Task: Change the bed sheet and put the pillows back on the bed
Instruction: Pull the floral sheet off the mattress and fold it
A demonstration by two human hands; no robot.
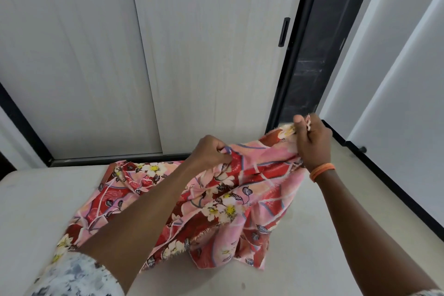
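Observation:
A pink and red floral bed sheet (230, 202) lies bunched and partly folded on the bare off-white mattress (38, 209). My left hand (211, 151) grips a fold of the sheet's upper edge, fingers curled into the cloth. My right hand (312, 142), with an orange band at the wrist, pinches a corner of the sheet and lifts it a little above the mattress. The cloth hangs stretched between both hands and drapes down toward me. No pillows are in view.
White sliding wardrobe doors (168, 55) with a black handle (284, 31) stand right behind the mattress. A dark gap (310, 74) opens beside them. A white wall with black skirting (396, 194) runs along the right side of the bed.

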